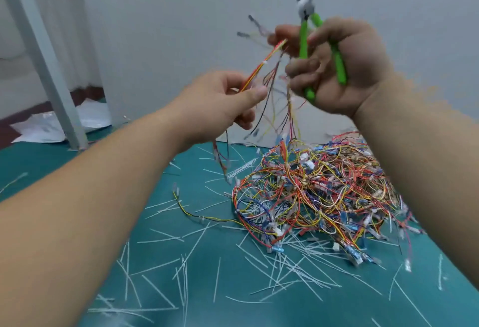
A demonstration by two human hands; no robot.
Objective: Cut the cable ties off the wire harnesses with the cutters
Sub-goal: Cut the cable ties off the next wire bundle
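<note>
Grips cutters upright in right hand, nose up and tilted a little left, fingers curled round green handles. Pinches harness in left hand, wires slanting up rightwards, above pile on mat.

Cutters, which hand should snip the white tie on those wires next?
Right. The right hand holds the cutters, so it can probably snip soonest. The left hand pinches the wires just below the white tie, steadying them.
</note>
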